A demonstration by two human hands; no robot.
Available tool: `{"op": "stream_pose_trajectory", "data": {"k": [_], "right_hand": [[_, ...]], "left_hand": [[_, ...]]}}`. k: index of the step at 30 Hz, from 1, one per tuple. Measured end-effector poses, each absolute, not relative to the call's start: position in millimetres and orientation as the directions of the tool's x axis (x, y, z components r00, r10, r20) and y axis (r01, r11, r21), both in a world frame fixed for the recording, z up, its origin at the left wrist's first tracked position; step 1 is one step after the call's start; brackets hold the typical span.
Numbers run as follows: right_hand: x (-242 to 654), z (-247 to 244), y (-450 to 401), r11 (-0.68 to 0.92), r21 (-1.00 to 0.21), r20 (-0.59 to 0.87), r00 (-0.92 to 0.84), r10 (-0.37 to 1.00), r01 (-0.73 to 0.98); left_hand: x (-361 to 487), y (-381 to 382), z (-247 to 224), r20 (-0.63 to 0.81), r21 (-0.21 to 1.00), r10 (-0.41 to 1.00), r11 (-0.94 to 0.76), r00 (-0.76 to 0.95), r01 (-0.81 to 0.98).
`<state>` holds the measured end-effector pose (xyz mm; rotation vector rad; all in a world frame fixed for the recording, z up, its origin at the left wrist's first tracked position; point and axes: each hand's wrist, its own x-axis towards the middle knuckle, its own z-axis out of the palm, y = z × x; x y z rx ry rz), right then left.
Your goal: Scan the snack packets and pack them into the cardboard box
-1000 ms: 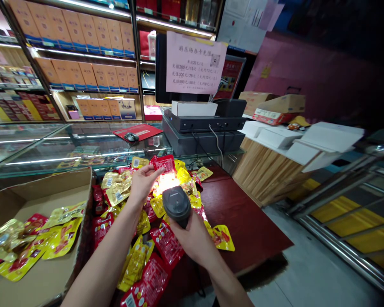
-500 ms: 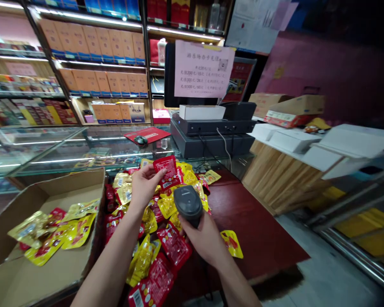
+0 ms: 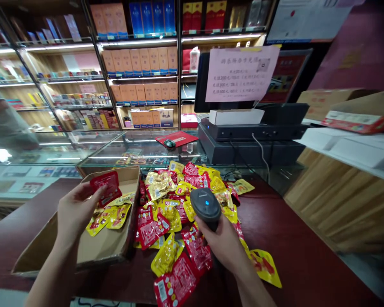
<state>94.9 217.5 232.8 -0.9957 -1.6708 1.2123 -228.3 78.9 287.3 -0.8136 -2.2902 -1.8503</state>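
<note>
Here, at left, the left hand (image 3: 75,211) pinches a red packet (image 3: 112,187); mid-frame, the right hand (image 3: 225,245) curls closed around a black scanner (image 3: 205,204); upper right, a pink sign (image 3: 237,68) reads "充值200元/15次".

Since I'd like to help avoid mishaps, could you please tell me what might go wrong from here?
The red packet in the left hand is held by one side, so it could slip. The scanner in the right hand is close to the loose pile of packets and might knock some. The yellow packet beside the right forearm could get brushed aside.
</note>
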Motion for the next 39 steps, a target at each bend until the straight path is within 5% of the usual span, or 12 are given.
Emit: {"op": "stream_pose_trajectory", "data": {"k": [5,11,17,22,29,35,39], "right_hand": [[91.9,232.9,216.5,0.172,-0.977,0.107,-0.404,0.908,0.128],[107.3,235.6,220.5,0.138,-0.985,0.087,-0.391,0.916,0.102],[135.4,232.7,227.6,0.118,-0.985,0.075,-0.309,0.948,0.122],[149.7,228.0,230.9,0.121,-0.981,0.083,-0.238,0.968,0.149],[152.0,220.7,234.0,0.068,-0.979,0.030,-0.196,0.980,0.190],[149.2,219.3,236.5,0.082,-0.978,0.040,-0.210,0.977,0.192],[145.0,219.2,236.9,0.073,-0.979,0.033,-0.208,0.978,0.189]], "left_hand": [[-221.2,67.9,273.7,0.319,0.846,0.347,0.317,-0.882,0.430],[-170.4,117.2,272.1,0.304,0.887,0.557,0.132,-0.773,0.443],[-103.2,191.9,253.9,0.325,0.823,0.820,0.000,-0.470,0.569],[-71.2,242.9,246.4,0.221,0.518,0.959,0.039,-0.177,0.855],[-52.1,262.4,237.9,-0.016,0.135,0.999,0.046,-0.044,0.990],[-63.0,267.1,230.1,0.065,0.198,0.997,0.030,-0.043,0.980],[-77.1,270.9,235.6,0.102,0.356,0.993,0.015,-0.055,0.934]]}}
